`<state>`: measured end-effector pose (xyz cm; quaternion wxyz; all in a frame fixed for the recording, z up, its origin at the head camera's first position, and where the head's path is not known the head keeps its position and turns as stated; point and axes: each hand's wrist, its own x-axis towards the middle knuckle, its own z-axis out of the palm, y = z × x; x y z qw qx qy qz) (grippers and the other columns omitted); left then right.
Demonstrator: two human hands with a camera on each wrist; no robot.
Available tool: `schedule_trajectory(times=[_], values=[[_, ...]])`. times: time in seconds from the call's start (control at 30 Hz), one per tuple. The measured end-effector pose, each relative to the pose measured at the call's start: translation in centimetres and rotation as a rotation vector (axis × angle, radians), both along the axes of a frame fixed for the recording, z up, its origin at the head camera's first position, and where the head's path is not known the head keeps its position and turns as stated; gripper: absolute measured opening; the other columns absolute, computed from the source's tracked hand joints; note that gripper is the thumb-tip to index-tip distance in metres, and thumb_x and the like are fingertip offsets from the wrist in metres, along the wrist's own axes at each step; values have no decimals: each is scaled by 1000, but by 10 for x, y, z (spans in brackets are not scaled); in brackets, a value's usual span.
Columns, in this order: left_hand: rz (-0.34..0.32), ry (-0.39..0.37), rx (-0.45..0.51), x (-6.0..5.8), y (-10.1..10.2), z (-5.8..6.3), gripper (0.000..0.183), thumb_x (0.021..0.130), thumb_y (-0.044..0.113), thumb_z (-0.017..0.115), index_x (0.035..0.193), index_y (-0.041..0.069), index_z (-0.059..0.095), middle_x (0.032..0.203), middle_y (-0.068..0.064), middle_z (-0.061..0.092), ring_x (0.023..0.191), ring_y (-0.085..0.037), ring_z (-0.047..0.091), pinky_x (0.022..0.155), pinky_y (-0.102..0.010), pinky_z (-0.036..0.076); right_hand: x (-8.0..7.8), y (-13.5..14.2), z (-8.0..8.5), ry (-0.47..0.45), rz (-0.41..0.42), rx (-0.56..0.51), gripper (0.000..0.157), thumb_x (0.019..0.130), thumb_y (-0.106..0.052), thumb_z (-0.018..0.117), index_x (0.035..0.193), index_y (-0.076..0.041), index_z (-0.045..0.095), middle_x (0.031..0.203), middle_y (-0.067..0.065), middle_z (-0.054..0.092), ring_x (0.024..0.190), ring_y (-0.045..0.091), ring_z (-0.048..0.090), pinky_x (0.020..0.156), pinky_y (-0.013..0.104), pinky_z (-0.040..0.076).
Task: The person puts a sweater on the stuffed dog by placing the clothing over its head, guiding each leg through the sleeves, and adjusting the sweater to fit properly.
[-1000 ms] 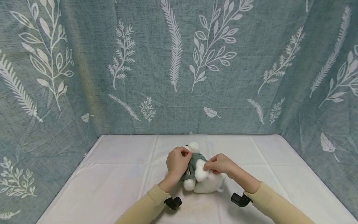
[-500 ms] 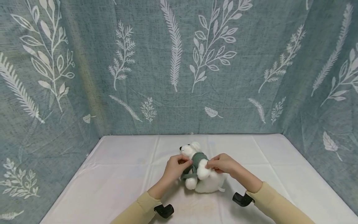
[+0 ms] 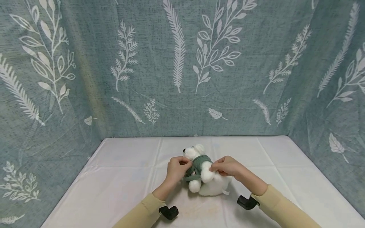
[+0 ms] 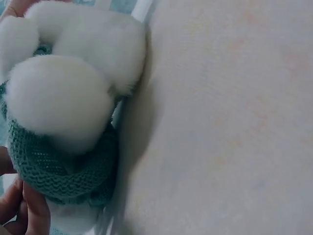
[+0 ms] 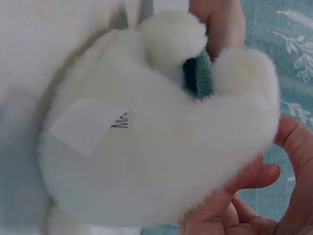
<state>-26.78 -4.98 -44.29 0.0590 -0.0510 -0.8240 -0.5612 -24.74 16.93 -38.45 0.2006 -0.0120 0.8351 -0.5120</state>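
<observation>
The plush bear (image 3: 212,186) lay tilted on the bench (image 3: 119,177), its nose toward the person's left and its rump toward the person. At the bear's left, near its neck, the left hand (image 3: 176,171) pinched the green knit garment (image 3: 201,162) between thumb and fingers. At the bear's right, the right hand (image 3: 228,167) gripped a white limb (image 3: 206,174), thumb on one side and fingers on the other.

The step looked like straightening the knit, and it seemed to call for a steady right-hand hold on the limb while the left drew the cloth by short, gentle pulls. A hard tug would probably have rolled the soft body or stretched the stitches; gripping cloth alone, clear of the fur, seemed the safer way.

Much was hard to make out. The left fingertips were partly hidden behind the bear's front, so how much cloth they held could not be told. The small patch low on the bear's front was too small to read. On the bear's rump, fur covered part of the lettering on the white tag (image 5: 83,125).
</observation>
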Motion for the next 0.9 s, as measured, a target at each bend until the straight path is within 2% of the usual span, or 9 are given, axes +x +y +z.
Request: schedule_trajectory(times=[0.1,0.27,0.33,0.4,0.53,0.67,0.77,0.83,0.9], values=[[-45,-20,14,1,-2,0,10,85,18,69,85,8,72,76,-3,65,65,-10,55,57,-26,48,-1,1,1,-5,18,1,44,79,-23,71,52,-19,37,48,-7,26,46,8,22,50,22,26],[-81,-30,43,4,-10,2,15,85,24,71,91,10,70,83,-3,66,70,-10,56,62,-26,48,-3,1,3,-21,104,12,28,81,-28,71,64,-14,54,51,-7,27,49,7,25,52,22,29],[-90,-27,38,5,-15,2,18,85,25,71,93,9,70,84,-3,66,72,-12,56,64,-26,47,-5,1,4,-24,140,15,22,83,-29,71,74,-11,62,55,-7,34,51,7,28,53,22,31],[-97,-42,33,6,-19,2,19,86,25,70,94,8,68,85,-5,65,73,-14,57,65,-27,47,-6,1,5,-17,162,32,23,84,-31,70,82,-9,66,60,-6,42,54,7,33,55,22,34],[-99,-119,32,6,-27,-3,22,86,23,69,95,3,65,83,-9,65,69,-20,59,61,-31,49,-8,1,6,39,112,78,29,85,-36,68,89,-6,67,76,0,57,64,9,48,59,23,45],[-105,-219,75,7,-29,-9,22,86,18,68,94,-2,65,81,-11,67,65,-16,64,60,-30,54,-10,-1,1,185,-23,134,35,86,-41,67,95,-7,65,87,5,63,73,14,59,65,29,52],[-164,-283,116,8,-27,-11,22,87,15,66,93,-6,65,80,-7,67,66,-11,65,64,-28,56,-12,-4,-3,318,-95,228,36,86,-44,66,98,-9,65,91,5,65,78,16,61,68,32,52],[-217,-314,141,9,-26,-12,25,89,15,64,94,-9,66,79,-4,67,68,-8,65,67,-28,56,-12,-5,-4,373,-93,298,37,86,-46,64,99,-11,66,93,3,66,82,16,62,69,34,51],[-261,-335,168,10,-24,-12,29,90,18,62,96,-11,66,79,-1,67,70,-7,64,70,-27,56,-13,-7,-4,387,-68,339,40,86,-49,63,101,-12,67,95,2,67,88,17,62,73,35,51]])
